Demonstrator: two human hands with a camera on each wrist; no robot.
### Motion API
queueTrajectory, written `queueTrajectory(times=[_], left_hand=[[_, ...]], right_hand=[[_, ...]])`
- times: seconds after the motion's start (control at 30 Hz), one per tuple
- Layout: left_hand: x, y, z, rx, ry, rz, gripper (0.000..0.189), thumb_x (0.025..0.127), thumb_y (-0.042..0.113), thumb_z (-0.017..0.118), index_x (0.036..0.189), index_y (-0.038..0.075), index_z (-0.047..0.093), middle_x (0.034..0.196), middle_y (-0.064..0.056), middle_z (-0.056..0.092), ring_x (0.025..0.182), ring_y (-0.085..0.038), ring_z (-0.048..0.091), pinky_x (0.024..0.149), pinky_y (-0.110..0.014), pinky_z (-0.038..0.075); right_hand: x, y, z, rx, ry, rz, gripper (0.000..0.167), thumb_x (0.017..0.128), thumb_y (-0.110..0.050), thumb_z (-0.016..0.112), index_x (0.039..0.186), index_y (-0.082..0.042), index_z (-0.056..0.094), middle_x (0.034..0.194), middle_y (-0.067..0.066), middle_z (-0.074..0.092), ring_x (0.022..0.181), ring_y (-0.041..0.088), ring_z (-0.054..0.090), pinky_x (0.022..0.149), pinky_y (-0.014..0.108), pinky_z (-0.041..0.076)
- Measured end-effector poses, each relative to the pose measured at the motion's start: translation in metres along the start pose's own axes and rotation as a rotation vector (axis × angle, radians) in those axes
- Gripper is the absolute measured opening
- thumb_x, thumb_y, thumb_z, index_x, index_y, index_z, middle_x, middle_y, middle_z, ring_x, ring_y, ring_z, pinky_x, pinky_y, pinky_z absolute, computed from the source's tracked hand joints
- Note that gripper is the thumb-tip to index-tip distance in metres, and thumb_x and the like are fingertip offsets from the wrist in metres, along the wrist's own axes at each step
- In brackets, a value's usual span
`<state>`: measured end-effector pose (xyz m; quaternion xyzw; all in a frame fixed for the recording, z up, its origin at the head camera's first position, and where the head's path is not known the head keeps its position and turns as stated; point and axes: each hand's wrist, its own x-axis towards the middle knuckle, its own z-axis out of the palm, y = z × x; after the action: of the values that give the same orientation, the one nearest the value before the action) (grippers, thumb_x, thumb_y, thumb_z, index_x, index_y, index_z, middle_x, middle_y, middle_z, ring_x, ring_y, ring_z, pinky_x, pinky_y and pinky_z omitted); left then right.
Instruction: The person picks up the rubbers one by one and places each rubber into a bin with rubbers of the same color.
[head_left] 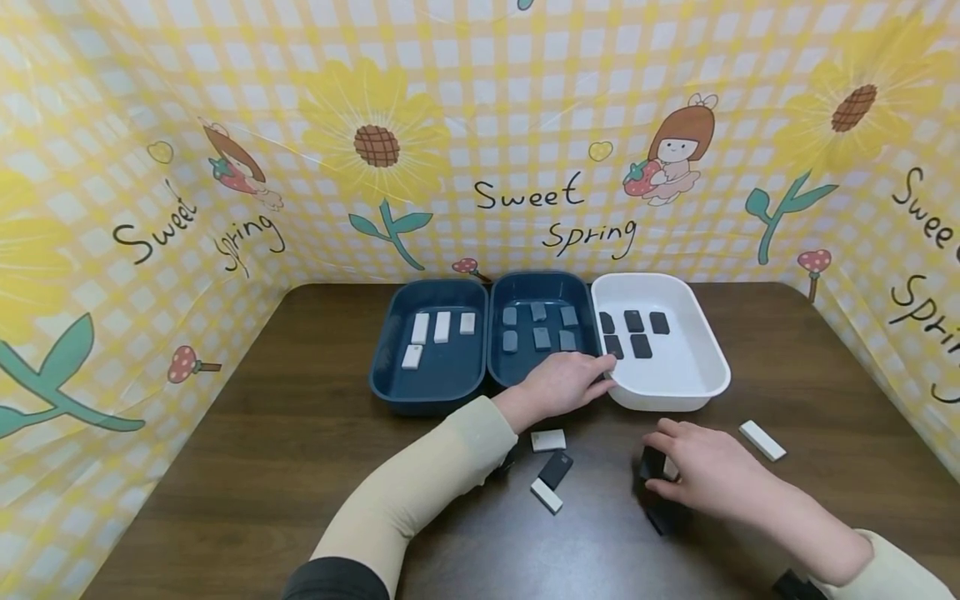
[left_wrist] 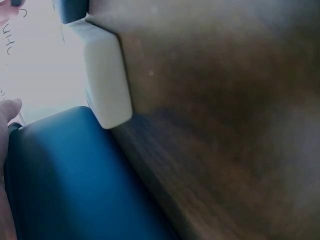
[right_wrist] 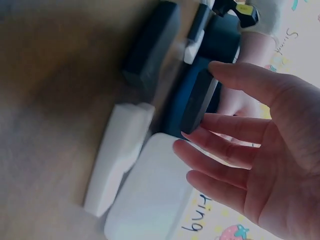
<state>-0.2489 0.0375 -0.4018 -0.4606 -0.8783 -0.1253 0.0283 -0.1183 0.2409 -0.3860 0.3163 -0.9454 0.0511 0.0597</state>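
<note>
My left hand point(head_left: 562, 383) reaches to the front left corner of the white tray point(head_left: 716, 367), its fingertips at the rim beside a black block point(head_left: 613, 347); whether it pinches anything is hidden. Several other black blocks point(head_left: 641, 346) lie flat in that tray. In front of it my right hand point(head_left: 708, 467) holds a black block point(right_wrist: 200, 102) between thumb and fingers, above the table. Under this hand another black block point(right_wrist: 150, 45) and a white block point(right_wrist: 120, 155) lie on the table. Another white block point(head_left: 762, 440) lies to its right.
Left of the white tray stand two dark blue trays, the middle one point(head_left: 588, 287) with several grey-blue blocks point(head_left: 542, 337), the left one point(head_left: 382, 379) with several white blocks point(head_left: 442, 327). Two white blocks point(head_left: 548, 440) and a black block point(head_left: 556, 470) lie in front. A patterned cloth point(head_left: 480, 125) surrounds the table.
</note>
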Motion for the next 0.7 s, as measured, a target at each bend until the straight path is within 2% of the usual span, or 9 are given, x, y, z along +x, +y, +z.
queueTrajectory(times=[0.1,0.27,0.4,0.53,0.7], left_hand=[[0.000,0.000,0.000,0.002,0.002,0.001,0.020,0.101,0.032,0.054,0.114,0.016,0.058,0.086,0.006,0.064,0.072,-0.006,0.056,0.063,-0.017,0.042],[-0.001,0.000,0.001,-0.001,0.005,0.002,0.022,0.101,0.032,0.054,0.115,0.016,0.058,0.090,0.005,0.066,0.073,-0.006,0.057,0.064,-0.016,0.043],[-0.001,0.000,0.001,-0.002,0.010,0.011,0.022,0.101,0.031,0.054,0.115,0.016,0.058,0.090,0.005,0.065,0.073,-0.007,0.057,0.064,-0.016,0.043],[-0.001,-0.001,0.002,-0.001,0.021,0.021,0.020,0.101,0.031,0.055,0.113,0.016,0.058,0.086,0.005,0.064,0.071,-0.007,0.056,0.062,-0.016,0.042],[-0.001,-0.002,0.003,0.001,0.029,0.027,0.019,0.101,0.030,0.055,0.112,0.016,0.058,0.083,0.006,0.062,0.069,-0.007,0.055,0.061,-0.016,0.042]], right_hand=[[0.000,0.003,-0.005,0.044,-0.004,0.031,0.041,0.071,-0.030,0.085,0.101,-0.006,0.070,0.083,-0.008,0.050,0.059,0.006,0.049,0.053,0.028,0.045],[0.000,0.008,-0.014,0.099,-0.004,0.064,0.043,0.072,-0.024,0.085,0.106,-0.004,0.068,0.088,-0.006,0.053,0.060,0.003,0.046,0.053,0.026,0.045],[0.000,0.014,-0.022,0.112,0.027,0.074,0.045,0.071,-0.020,0.086,0.108,-0.003,0.067,0.089,-0.005,0.053,0.061,0.003,0.045,0.053,0.026,0.043],[0.001,0.023,-0.032,0.087,0.079,0.089,0.046,0.070,-0.017,0.086,0.108,-0.002,0.068,0.091,0.000,0.057,0.064,0.006,0.049,0.054,0.029,0.046],[0.005,0.033,-0.043,0.102,0.087,0.140,0.047,0.072,-0.017,0.085,0.111,0.001,0.067,0.099,0.008,0.061,0.069,0.014,0.055,0.059,0.034,0.049]])
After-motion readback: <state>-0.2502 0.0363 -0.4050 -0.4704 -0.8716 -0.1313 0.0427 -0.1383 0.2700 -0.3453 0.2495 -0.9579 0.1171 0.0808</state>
